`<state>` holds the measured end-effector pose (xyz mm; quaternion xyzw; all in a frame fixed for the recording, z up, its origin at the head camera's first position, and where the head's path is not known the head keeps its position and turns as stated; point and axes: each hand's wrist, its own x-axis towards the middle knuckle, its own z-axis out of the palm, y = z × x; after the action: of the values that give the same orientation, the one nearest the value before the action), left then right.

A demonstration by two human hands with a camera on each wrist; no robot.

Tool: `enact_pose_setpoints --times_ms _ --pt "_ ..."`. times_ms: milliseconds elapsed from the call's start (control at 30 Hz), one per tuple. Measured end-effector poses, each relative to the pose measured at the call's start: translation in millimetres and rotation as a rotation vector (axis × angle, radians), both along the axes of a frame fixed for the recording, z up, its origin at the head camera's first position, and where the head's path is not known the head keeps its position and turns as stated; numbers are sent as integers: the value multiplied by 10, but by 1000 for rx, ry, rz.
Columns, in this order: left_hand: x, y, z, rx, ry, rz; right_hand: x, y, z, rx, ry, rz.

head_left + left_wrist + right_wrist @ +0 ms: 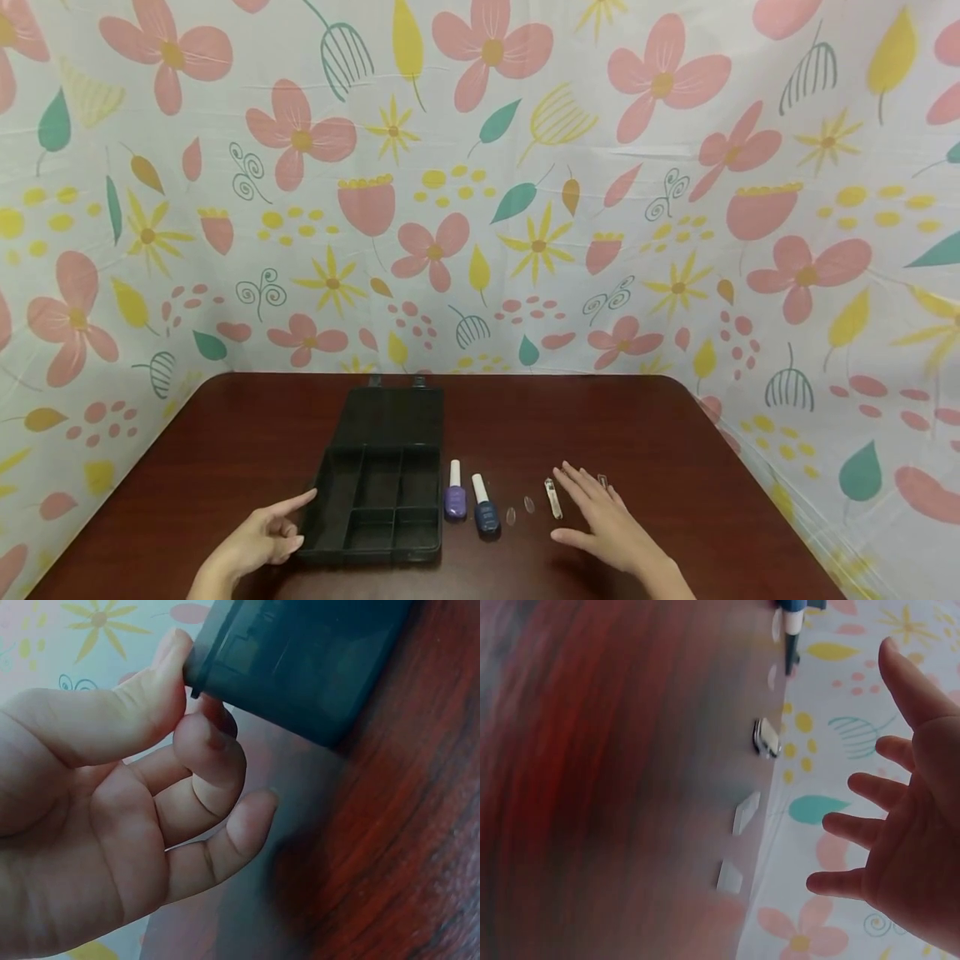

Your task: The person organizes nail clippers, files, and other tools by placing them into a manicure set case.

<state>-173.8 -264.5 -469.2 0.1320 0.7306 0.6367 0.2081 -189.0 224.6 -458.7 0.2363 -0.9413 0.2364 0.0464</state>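
Note:
A black compartment box (393, 533) lies on the table with its lid (390, 417) laid back. My left hand (255, 537) pinches the box's near left corner, thumb at the rim (225, 690) and index finger along the side; the other fingers curl below it. My right hand (603, 517) hovers with spread fingers beside a nail clipper (553, 498), holding nothing. Left of the clipper are two clear oval nail tips (528, 504), a dark blue nail polish bottle (486, 515) and a purple one (455, 502). A small clear piece (602, 481) is partly hidden behind my right fingers.
The dark reddish wooden table (720, 533) has rounded far corners. A floral sheet (480, 208) hangs behind it and along both sides. In the right wrist view, two pale angular pieces (746, 813) lie past the clipper.

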Motion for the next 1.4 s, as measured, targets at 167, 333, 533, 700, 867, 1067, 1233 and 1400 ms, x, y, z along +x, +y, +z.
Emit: enact_pose_setpoints --times_ms 167,333,533,700,867,1067,1233,1400 --pt "-5 -1 -3 -5 10 -3 -6 90 0 6 -11 -11" --pt "0 -5 -10 2 7 1 -8 157 -14 27 -2 -29" --pt "-4 3 -13 -9 7 14 -24 254 -52 49 -29 -34" --pt "-5 20 5 -26 0 17 -57 356 -85 67 -31 -39" --pt "8 6 7 -34 -6 8 -105 454 -75 75 -34 -9" --pt "23 -19 6 -45 -20 23 -188 567 -55 79 -39 14" --pt "16 -10 2 -40 -16 21 -221 654 -64 87 -69 26" --pt "8 2 10 -49 -13 23 -265 702 -42 87 -108 55"
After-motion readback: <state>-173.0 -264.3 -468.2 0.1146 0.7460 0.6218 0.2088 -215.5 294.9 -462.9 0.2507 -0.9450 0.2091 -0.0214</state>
